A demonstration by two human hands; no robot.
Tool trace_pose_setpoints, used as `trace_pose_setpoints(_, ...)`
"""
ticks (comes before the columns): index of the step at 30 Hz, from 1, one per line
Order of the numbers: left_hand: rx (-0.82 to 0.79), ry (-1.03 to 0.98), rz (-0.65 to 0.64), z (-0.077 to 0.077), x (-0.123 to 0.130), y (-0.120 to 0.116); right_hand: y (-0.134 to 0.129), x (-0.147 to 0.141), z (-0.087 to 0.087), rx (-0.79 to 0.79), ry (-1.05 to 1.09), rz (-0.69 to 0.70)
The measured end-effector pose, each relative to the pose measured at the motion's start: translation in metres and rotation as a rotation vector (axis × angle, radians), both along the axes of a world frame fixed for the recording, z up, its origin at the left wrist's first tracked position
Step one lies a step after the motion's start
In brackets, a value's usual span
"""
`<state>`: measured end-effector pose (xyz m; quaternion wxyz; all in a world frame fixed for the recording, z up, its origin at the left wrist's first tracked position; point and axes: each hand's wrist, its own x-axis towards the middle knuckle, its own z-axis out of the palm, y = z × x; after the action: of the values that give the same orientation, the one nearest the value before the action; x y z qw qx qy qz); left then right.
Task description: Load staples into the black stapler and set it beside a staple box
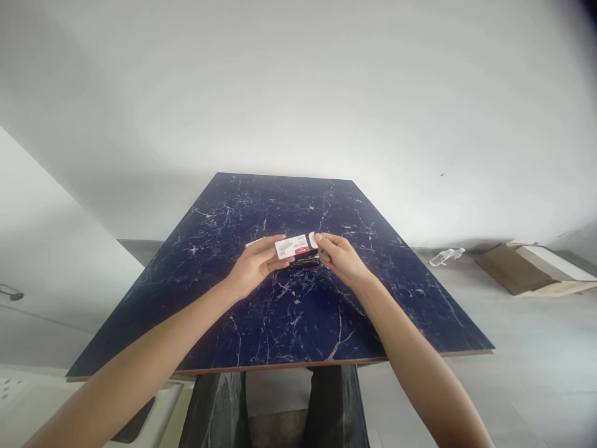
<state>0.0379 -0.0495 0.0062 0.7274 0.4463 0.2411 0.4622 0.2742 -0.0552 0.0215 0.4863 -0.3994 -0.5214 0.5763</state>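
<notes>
A small white box with red and black printing (pixel 291 247) is held up over the middle of the table. My left hand (pixel 255 264) grips its left part, thumb and fingers closed around it. At the box's right end, the fingers of my right hand (pixel 341 256) are pinched together by the end flap. Just below and behind the box, a dark object (pixel 305 262) shows in part; its kind cannot be made out. A pale edge sticks out behind my left fingers, mostly hidden.
The table (pixel 289 323) has a dark blue marble-patterned top with its far edge near the wall. On the floor to the right lie a clear plastic bottle (pixel 446 256) and an open cardboard box (pixel 527 270). My legs are under the near edge.
</notes>
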Motion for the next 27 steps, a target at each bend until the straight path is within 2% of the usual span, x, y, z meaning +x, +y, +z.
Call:
trace_pose_setpoints(4,0.008,-0.039,-0.107,0.001,0.003,-0.006,0.0,-0.009,-0.006,-0.027,0.028,0.06)
trace_pose_setpoints(9,0.123,0.069,-0.105,0.004,0.002,-0.008,-0.001,-0.009,-0.007,-0.037,0.056,0.095)
trace_pose_setpoints(11,0.169,0.158,-0.069,0.005,0.0,-0.006,0.004,0.0,-0.007,-0.027,0.03,0.01)
trace_pose_setpoints(14,0.291,0.451,-0.053,0.004,-0.004,-0.002,0.017,0.022,-0.008,-0.015,0.036,-0.264)
trace_pose_setpoints(18,0.626,0.954,-0.081,0.0,-0.007,0.0,0.033,0.051,-0.01,0.001,0.09,-0.481)
trace_pose_setpoints(20,0.778,1.105,-0.035,-0.002,-0.007,0.001,0.035,0.056,-0.012,0.018,0.074,-0.518)
trace_pose_setpoints(22,0.855,1.178,0.071,-0.003,-0.007,0.002,0.036,0.057,-0.015,0.037,0.032,-0.512)
trace_pose_setpoints(25,0.905,1.199,0.275,-0.002,-0.008,0.006,0.035,0.052,-0.018,0.062,-0.081,-0.452)
trace_pose_setpoints(27,0.944,1.192,0.329,-0.003,-0.009,0.01,0.035,0.05,-0.02,0.068,-0.156,-0.412)
